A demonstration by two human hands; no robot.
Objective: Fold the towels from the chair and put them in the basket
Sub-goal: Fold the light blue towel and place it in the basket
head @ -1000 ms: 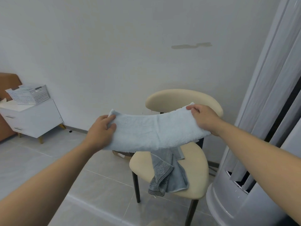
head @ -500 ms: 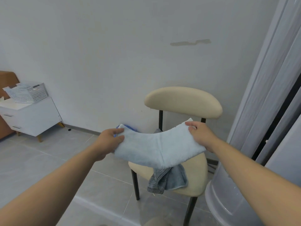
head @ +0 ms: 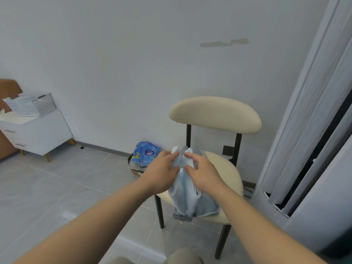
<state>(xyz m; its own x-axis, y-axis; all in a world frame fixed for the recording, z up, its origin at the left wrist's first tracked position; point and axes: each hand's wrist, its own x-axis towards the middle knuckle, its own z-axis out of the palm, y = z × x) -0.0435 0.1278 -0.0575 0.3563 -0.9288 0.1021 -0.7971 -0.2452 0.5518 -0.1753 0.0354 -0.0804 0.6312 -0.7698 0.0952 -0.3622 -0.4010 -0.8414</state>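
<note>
A light blue towel [head: 183, 195] hangs doubled over in front of the cream chair [head: 215, 113]. My left hand [head: 162, 174] and my right hand [head: 202, 172] pinch its two upper ends together, almost touching. Behind the hanging towel, a grey-blue towel with a striped border [head: 206, 208] lies on the chair seat and droops over its front edge. The white perforated basket [head: 31, 106] stands on a white cabinet at the far left, well away from both hands.
The white cabinet [head: 38, 134] stands against the wall at left. A blue printed package in a low box [head: 145, 154] sits on the floor left of the chair. Grey curtains [head: 312, 119] hang at right. Grey tiled floor [head: 57, 187] spreads between me and the cabinet.
My hands have come together from a wide spread, bringing the light blue towel's two ends to meet. The towel now hangs folded in half, lower than before.
</note>
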